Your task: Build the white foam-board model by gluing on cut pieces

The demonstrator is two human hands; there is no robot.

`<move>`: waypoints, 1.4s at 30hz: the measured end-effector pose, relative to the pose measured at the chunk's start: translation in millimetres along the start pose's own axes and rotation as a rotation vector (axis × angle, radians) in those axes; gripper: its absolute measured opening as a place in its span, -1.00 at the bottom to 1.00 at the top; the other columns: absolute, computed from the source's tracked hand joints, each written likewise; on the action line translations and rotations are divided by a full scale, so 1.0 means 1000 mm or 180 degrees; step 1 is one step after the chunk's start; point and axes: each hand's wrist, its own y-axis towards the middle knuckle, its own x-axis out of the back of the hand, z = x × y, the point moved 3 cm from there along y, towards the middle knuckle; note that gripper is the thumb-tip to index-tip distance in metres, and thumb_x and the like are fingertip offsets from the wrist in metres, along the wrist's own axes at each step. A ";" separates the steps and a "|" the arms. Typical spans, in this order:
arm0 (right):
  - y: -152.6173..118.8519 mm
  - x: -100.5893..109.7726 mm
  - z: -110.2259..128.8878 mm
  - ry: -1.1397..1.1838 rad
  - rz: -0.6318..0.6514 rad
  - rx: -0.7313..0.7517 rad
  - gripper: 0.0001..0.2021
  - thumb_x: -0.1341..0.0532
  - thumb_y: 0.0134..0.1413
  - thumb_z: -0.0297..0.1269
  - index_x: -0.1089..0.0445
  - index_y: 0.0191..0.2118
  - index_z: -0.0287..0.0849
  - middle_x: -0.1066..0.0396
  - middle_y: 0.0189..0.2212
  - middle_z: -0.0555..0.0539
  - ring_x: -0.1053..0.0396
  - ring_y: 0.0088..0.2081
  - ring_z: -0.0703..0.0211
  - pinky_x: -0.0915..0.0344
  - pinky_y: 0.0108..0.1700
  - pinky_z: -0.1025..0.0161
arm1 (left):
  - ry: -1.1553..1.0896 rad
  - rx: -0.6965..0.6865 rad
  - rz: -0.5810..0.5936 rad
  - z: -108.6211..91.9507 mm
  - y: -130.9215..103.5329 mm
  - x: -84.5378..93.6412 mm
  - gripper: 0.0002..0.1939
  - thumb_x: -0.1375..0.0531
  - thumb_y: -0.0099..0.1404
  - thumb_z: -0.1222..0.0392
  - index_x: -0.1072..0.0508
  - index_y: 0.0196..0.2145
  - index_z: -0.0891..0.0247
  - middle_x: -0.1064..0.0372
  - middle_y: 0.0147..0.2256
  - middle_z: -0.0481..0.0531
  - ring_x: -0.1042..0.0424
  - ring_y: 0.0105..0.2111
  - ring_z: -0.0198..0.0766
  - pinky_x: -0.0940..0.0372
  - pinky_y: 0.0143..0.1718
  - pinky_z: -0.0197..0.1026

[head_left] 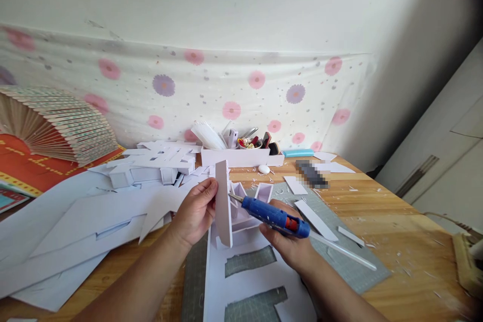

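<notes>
Partly, the left hand (196,214) hides the foam panel (222,201) behind the glue gun (273,217).

Centre frame, the foam model (241,211) stands on the cutting mat (339,256), which lies on the surface (407,241). Behind it sits the tray of tools (241,156); scrap sheets (75,226) spread left, fan (53,123) at upper left.

surface: wooden table (396,241) | on it: green cutting mat (350,261), white foam sheets (75,231), white organizer tray (241,157), scraps
</notes>
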 end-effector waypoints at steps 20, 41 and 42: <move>-0.001 -0.005 0.003 -0.0144 0.0306 0.0333 -0.73 -0.14 0.22 -0.10 -0.21 -0.47 -0.10 -0.34 -0.50 -0.01 -0.32 -0.48 0.18 -0.28 -0.40 0.22 | -0.0353 -0.0276 -0.0132 -0.011 0.003 0.004 -0.57 -0.55 -0.16 0.05 -0.51 -0.43 0.34 -0.41 -0.54 -0.06 -0.34 -0.57 -0.44 -0.27 -0.56 -0.44; -0.005 -0.009 0.002 -0.0405 0.0441 0.0604 -0.75 -0.14 0.19 -0.20 -0.17 -0.49 -0.09 -0.22 -0.60 0.07 -0.28 -0.51 0.22 -0.43 -0.19 0.14 | -0.0358 -0.0543 -0.0256 -0.025 0.010 0.016 -0.56 -0.53 -0.14 0.04 -0.52 -0.38 0.34 -0.48 -0.47 0.00 -0.42 -0.50 -0.34 -0.36 -0.46 -0.35; -0.005 -0.009 0.002 -0.0399 0.0447 0.0617 -0.76 -0.14 0.18 -0.21 -0.17 -0.49 -0.09 -0.22 -0.60 0.07 -0.28 -0.51 0.22 -0.43 -0.19 0.14 | -0.0360 -0.0550 -0.0255 -0.026 0.010 0.017 -0.54 -0.53 -0.14 0.03 -0.53 -0.36 0.35 -0.50 -0.44 0.03 -0.44 -0.46 -0.32 -0.38 -0.43 -0.33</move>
